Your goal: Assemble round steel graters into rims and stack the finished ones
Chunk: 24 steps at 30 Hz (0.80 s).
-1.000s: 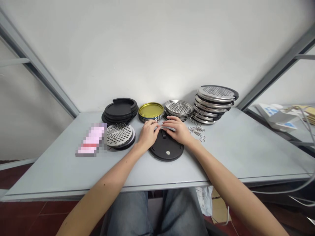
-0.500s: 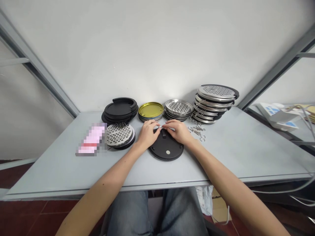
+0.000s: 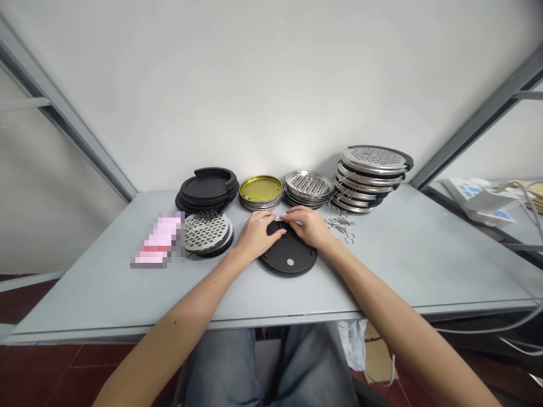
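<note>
A black round disc with a pale round spot lies flat on the table in front of me. My left hand grips its far left side, the thumb pressed on a short black strap near the far edge and the fingers over that edge. My right hand pinches a small metal ring or clip at the far edge, partly hidden by the fingers. Several metal rings with clips lie loose to the right of this hand.
Left of my hands is a stack of perforated grater discs, with black round holders behind. Farther back stand yellow-topped lids, silver grater plates and a tall stack of fitted discs. A blurred pink object lies at left.
My left thumb has moved from the metal piece at the far edge down onto the black strap. The right hand stays almost where it was.
</note>
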Motion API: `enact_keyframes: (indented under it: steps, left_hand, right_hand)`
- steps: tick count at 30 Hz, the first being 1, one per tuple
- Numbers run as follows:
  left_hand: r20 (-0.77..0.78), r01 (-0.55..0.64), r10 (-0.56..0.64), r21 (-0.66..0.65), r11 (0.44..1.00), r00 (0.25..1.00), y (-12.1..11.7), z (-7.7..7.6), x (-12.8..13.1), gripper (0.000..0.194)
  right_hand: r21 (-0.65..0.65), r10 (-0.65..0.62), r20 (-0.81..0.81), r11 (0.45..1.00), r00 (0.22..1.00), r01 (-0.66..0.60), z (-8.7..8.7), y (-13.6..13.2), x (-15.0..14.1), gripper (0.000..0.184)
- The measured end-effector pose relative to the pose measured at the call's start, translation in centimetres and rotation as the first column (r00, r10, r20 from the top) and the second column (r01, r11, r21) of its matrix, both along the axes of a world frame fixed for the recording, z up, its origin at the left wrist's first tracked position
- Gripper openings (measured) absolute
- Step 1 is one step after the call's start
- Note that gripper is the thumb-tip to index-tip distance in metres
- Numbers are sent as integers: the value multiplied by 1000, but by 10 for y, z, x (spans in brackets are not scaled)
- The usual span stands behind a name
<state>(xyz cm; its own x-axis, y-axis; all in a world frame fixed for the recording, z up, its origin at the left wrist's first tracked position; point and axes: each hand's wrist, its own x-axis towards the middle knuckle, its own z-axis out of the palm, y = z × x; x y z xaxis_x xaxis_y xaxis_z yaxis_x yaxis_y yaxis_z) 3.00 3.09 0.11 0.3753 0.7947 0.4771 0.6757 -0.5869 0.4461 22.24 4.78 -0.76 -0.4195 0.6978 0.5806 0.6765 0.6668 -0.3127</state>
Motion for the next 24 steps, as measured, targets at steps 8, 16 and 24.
enact_keyframes:
  steps: [8, 16, 24]
  left_hand:
    - [32, -48, 52, -123, 991, 998, 0, -1, 4, 38]
    - [69, -27, 42, -203, 979, 997, -2, 1, 5, 42]
    - [47, 0, 9, -196, 981, 999, 1, -2, 3, 42]
  right_hand:
    - [-9, 38, 65, 999, 997, -37, 4, -2, -2, 25]
    - [26, 7, 143, 1000, 990, -11, 6, -2, -2, 26]
    - [37, 59, 127, 997, 990, -64, 4, 2, -1, 25]
